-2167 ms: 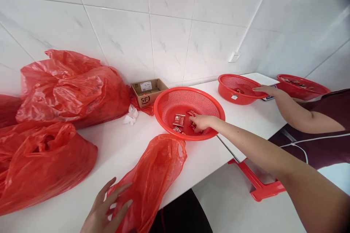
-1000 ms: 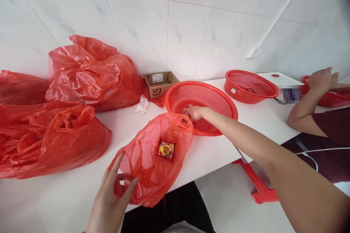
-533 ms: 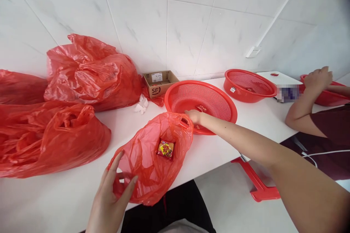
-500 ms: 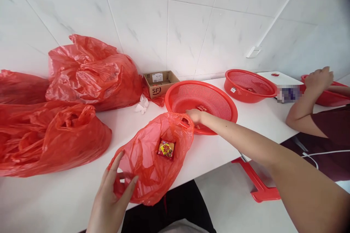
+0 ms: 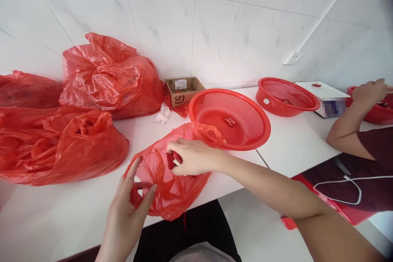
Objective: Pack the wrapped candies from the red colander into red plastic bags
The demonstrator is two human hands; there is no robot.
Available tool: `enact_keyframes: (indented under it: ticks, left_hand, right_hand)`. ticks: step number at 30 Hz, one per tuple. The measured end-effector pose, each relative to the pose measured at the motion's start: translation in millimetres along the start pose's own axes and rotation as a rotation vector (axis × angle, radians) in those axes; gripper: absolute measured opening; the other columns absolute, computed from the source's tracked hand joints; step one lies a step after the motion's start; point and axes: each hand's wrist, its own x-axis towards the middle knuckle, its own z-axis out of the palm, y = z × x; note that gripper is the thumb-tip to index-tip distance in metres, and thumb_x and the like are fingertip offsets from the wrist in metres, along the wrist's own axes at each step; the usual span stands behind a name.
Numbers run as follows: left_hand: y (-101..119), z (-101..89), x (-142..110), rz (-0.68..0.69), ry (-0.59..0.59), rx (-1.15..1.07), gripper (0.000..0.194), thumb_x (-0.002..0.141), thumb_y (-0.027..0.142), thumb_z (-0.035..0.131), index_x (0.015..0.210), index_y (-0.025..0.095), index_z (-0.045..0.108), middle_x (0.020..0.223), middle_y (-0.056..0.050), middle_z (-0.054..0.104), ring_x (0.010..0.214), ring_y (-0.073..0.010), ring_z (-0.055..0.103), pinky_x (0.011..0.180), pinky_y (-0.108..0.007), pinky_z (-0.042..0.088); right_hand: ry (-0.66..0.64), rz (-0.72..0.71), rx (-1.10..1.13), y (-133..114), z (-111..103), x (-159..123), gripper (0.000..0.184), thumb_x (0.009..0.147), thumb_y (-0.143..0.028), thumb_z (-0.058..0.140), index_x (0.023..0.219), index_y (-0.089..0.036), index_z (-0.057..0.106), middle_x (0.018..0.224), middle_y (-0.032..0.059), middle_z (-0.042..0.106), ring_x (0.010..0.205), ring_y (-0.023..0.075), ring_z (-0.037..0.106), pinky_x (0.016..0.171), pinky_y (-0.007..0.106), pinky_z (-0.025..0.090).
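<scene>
The red plastic bag (image 5: 162, 184) lies on the white table with its mouth spread wide. My left hand (image 5: 130, 202) holds its near left rim, thumb and fingers apart with the film stretched over them. Over the bag's mouth is my right hand (image 5: 193, 156), fingers closed round small red snack packets (image 5: 174, 160), their number partly hidden. It also covers the packet lying inside the bag. Behind the bag stands a red perforated basket (image 5: 260, 129), with one small red packet (image 5: 229, 121) and tiny pale bits at its bottom.
Large stuffed red bags (image 5: 110, 77) crowd the left side. A cardboard box (image 5: 184, 92) and crumpled tissue (image 5: 162, 114) lie behind. To the right are another red basket (image 5: 287, 96), a white scale (image 5: 325, 94) and a co-worker's arm (image 5: 350, 127) at a further basket.
My right hand has left the basket with red packets and moved left and nearer, over the bag. One packet is left in the basket. My left hand keeps holding the rim.
</scene>
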Motion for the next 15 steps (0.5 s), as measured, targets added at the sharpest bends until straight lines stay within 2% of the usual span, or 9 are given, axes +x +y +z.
enact_keyframes:
  ticks: [2,5,7,10,12,15]
  left_hand:
    - [3,-3.4,-3,-0.012,0.007,-0.021,0.070,0.081,0.045,0.062,0.145,0.034,0.035,0.131,-0.008,0.051,0.078,-0.0153,0.061,0.058,-0.025,0.054]
    - [4,-9.6,-5,-0.028,0.011,-0.013,0.070,0.082,0.043,0.061,0.146,0.035,0.034,0.129,-0.007,0.053,0.081,-0.0161,0.061,0.055,-0.023,0.052]
    - [4,-12.5,-4,-0.031,0.015,0.018,0.067,0.083,0.041,0.059,0.145,0.035,0.034,0.129,-0.007,0.052,0.083,-0.0159,0.062,0.061,-0.025,0.053]
    - [7,-13.8,-1,-0.027,0.017,0.010,0.066,0.084,0.040,0.059,0.145,0.033,0.035,0.133,-0.007,0.050,0.081,-0.0152,0.062,0.063,-0.026,0.053]
    - [8,-14.2,0,-0.030,0.028,-0.018,0.067,0.083,0.041,0.060,0.144,0.034,0.036,0.135,-0.007,0.050,0.079,-0.0149,0.061,0.059,-0.025,0.053]
    - [7,-16.0,-1,-0.035,0.038,-0.031,0.066,0.082,0.042,0.061,0.144,0.036,0.037,0.137,-0.005,0.049,0.079,-0.0148,0.060,0.055,-0.023,0.051]
  right_hand:
    - [0.028,0.037,-0.042,3,16,16,0.044,0.071,-0.052,0.067,0.104,-0.025,0.054,0.104,0.0060,0.060,0.075,0.0196,0.059,0.054,0.028,0.039]
    - [0.066,0.017,0.027,10,20,26,0.055,0.077,-0.061,0.060,0.117,-0.025,0.051,0.107,0.0055,0.062,0.084,0.0208,0.062,0.061,0.028,0.044]
    - [0.065,0.018,0.035,11,20,24,0.060,0.077,-0.065,0.059,0.123,-0.027,0.051,0.107,0.0053,0.064,0.086,0.0219,0.063,0.064,0.030,0.047]
    - [0.021,0.055,-0.044,7,20,13,0.077,0.068,-0.072,0.064,0.132,-0.031,0.050,0.117,0.0080,0.063,0.096,0.0304,0.064,0.070,0.037,0.051]
    - [0.024,0.040,-0.010,5,14,2,0.082,0.066,-0.071,0.067,0.135,-0.032,0.049,0.126,0.0082,0.060,0.107,0.0338,0.061,0.078,0.041,0.053]
    - [0.075,-0.075,0.265,8,-17,-14,0.065,0.077,-0.064,0.062,0.132,-0.031,0.050,0.129,0.0063,0.059,0.108,0.0261,0.062,0.082,0.036,0.054]
